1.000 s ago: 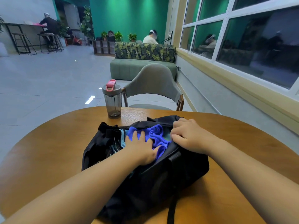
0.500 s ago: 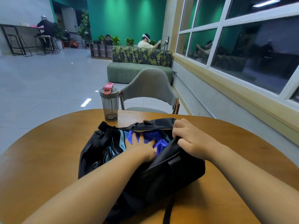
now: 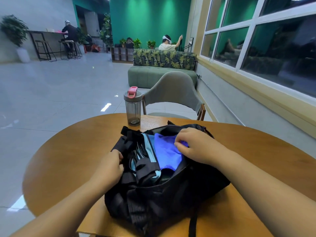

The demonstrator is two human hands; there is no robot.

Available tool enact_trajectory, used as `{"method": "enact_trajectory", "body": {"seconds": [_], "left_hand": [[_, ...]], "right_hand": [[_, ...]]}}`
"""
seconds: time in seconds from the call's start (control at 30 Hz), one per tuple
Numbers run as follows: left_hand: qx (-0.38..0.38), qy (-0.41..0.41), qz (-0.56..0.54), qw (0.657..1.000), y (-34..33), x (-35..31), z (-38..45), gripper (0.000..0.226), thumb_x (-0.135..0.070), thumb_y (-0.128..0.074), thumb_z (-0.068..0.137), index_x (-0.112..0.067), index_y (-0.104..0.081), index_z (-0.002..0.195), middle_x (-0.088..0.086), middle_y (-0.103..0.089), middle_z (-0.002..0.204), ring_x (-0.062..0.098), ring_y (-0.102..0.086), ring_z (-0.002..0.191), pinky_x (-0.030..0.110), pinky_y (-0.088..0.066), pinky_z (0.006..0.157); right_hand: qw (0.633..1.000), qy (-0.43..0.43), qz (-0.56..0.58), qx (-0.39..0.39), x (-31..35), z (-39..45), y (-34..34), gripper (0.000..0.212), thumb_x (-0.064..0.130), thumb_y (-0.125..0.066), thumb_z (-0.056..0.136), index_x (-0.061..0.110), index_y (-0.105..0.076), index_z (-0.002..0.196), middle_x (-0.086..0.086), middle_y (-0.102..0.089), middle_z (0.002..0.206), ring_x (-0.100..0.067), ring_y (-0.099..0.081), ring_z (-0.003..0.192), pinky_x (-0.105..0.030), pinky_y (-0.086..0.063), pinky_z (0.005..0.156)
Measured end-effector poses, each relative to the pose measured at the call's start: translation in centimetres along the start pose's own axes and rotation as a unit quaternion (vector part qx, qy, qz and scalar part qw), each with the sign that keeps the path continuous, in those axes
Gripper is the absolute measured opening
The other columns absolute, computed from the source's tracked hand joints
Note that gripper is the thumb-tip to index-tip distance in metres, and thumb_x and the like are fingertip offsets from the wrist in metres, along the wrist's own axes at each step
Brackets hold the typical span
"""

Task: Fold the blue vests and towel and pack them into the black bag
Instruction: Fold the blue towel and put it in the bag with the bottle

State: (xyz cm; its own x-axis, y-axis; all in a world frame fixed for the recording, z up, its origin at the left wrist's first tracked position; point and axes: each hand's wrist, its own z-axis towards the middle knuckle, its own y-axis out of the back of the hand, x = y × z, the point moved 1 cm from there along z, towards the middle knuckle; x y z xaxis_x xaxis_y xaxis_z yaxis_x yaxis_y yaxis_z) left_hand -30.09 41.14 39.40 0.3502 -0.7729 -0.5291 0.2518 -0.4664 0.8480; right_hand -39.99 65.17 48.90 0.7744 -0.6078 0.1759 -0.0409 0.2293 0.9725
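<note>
The black bag (image 3: 171,199) lies open on the round wooden table (image 3: 68,151). Inside it shows bright blue cloth (image 3: 166,155), with a light blue edge of fabric (image 3: 150,147) beside it on the left. My left hand (image 3: 109,168) grips the bag's left rim and strap with curled fingers. My right hand (image 3: 196,146) is at the right side of the opening, its curled fingers pinching the blue cloth near the bag's rim. What lies deeper in the bag is hidden.
A grey shaker bottle with a pink lid (image 3: 133,106) stands upright at the table's far edge, just behind the bag. A grey chair (image 3: 172,93) faces the table beyond it. A window wall runs along the right. People sit far off in the room.
My left hand has come off the blue cloth and moved left to grip the bag's rim. My right hand has shifted from the bag's edge onto the blue cloth. The bag's opening is wider.
</note>
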Motion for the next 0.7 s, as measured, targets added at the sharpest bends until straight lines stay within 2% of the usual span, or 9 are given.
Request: {"method": "enact_trajectory", "body": {"seconds": [0.1, 0.2, 0.27, 0.33, 0.4, 0.5, 0.6, 0.7], "left_hand": [[0.063, 0.000, 0.077, 0.995, -0.2, 0.6, 0.6, 0.012, -0.013, -0.057, 0.091, -0.017, -0.046, 0.094, 0.003, -0.055, 0.097, 0.020, -0.052, 0.085, 0.032, -0.046, 0.078], [0.153, 0.006, 0.148, 0.977, -0.8, 1.1, 1.1, 0.022, 0.001, -0.043, 0.087, -0.020, -0.043, 0.094, 0.006, -0.051, 0.094, 0.019, -0.045, 0.077, 0.028, -0.038, 0.064], [0.172, 0.020, 0.163, 0.971, -1.2, 1.4, 1.5, 0.018, -0.001, -0.041, 0.087, -0.018, -0.042, 0.085, 0.004, -0.048, 0.084, 0.016, -0.040, 0.066, 0.025, -0.031, 0.054], [0.162, 0.038, 0.156, 0.974, -1.7, 1.6, 1.9, 0.025, -0.015, -0.047, 0.093, -0.016, -0.034, 0.071, 0.001, -0.038, 0.069, 0.014, -0.031, 0.055, 0.024, -0.022, 0.048], [0.148, 0.062, 0.144, 0.977, -2.2, 1.7, 2.2, 0.036, -0.031, -0.051, 0.094, -0.015, -0.030, 0.069, -0.001, -0.034, 0.064, 0.014, -0.028, 0.053, 0.026, -0.020, 0.047], [0.135, 0.077, 0.153, 0.976, -2.9, 1.5, 2.8, 0.034, -0.028, -0.052, 0.090, -0.015, -0.030, 0.067, -0.002, -0.032, 0.061, 0.016, -0.028, 0.052, 0.026, -0.021, 0.049], [0.145, 0.057, 0.099, 0.983, -2.6, 1.6, 3.7, 0.040, -0.025, -0.056, 0.088, -0.016, -0.027, 0.064, -0.001, -0.028, 0.058, 0.016, -0.024, 0.051, 0.027, -0.018, 0.048], [0.070, 0.040, 0.010, 0.997, -0.7, 1.6, 3.9, 0.032, -0.021, -0.057, 0.088, -0.013, -0.036, 0.066, 0.003, -0.039, 0.061, 0.017, -0.033, 0.053, 0.027, -0.022, 0.049]], "right_hand": [[0.997, -0.021, 0.037, 0.058, 2.2, 1.5, -1.4, 0.035, 0.038, -0.050, 0.096, 0.021, -0.057, 0.126, 0.006, -0.060, 0.123, -0.012, -0.054, 0.113, -0.027, -0.042, 0.097], [0.987, -0.032, 0.075, 0.140, 3.6, 2.6, -3.0, 0.054, 0.056, -0.052, 0.090, 0.038, -0.044, 0.139, 0.006, -0.058, 0.129, -0.013, -0.052, 0.117, -0.030, -0.043, 0.096], [0.977, -0.029, 0.092, 0.188, 4.1, 2.8, -3.9, 0.059, 0.064, -0.054, 0.085, 0.048, -0.039, 0.139, 0.011, -0.049, 0.141, -0.011, -0.044, 0.128, -0.031, -0.039, 0.103], [0.975, -0.026, 0.083, 0.205, 4.4, 2.9, -4.5, 0.061, 0.065, -0.055, 0.084, 0.048, -0.039, 0.140, 0.012, -0.041, 0.148, -0.010, -0.034, 0.137, -0.032, -0.032, 0.110], [0.975, -0.031, 0.072, 0.209, 4.5, 3.2, -4.8, 0.060, 0.065, -0.055, 0.084, 0.048, -0.041, 0.139, 0.010, -0.042, 0.148, -0.012, -0.033, 0.138, -0.032, -0.032, 0.108], [0.971, -0.041, 0.074, 0.223, 4.6, 3.2, -4.8, 0.059, 0.065, -0.055, 0.084, 0.048, -0.042, 0.139, 0.010, -0.044, 0.146, -0.013, -0.036, 0.136, -0.029, -0.034, 0.103], [0.968, -0.051, 0.084, 0.232, 4.6, 3.0, -4.7, 0.056, 0.063, -0.052, 0.086, 0.048, -0.042, 0.139, 0.011, -0.044, 0.146, -0.014, -0.038, 0.134, -0.028, -0.034, 0.101], [0.966, -0.057, 0.073, 0.243, 4.7, 3.3, -4.6, 0.051, 0.061, -0.046, 0.091, 0.046, -0.042, 0.140, 0.009, -0.045, 0.145, -0.015, -0.039, 0.133, -0.028, -0.032, 0.101]]}}
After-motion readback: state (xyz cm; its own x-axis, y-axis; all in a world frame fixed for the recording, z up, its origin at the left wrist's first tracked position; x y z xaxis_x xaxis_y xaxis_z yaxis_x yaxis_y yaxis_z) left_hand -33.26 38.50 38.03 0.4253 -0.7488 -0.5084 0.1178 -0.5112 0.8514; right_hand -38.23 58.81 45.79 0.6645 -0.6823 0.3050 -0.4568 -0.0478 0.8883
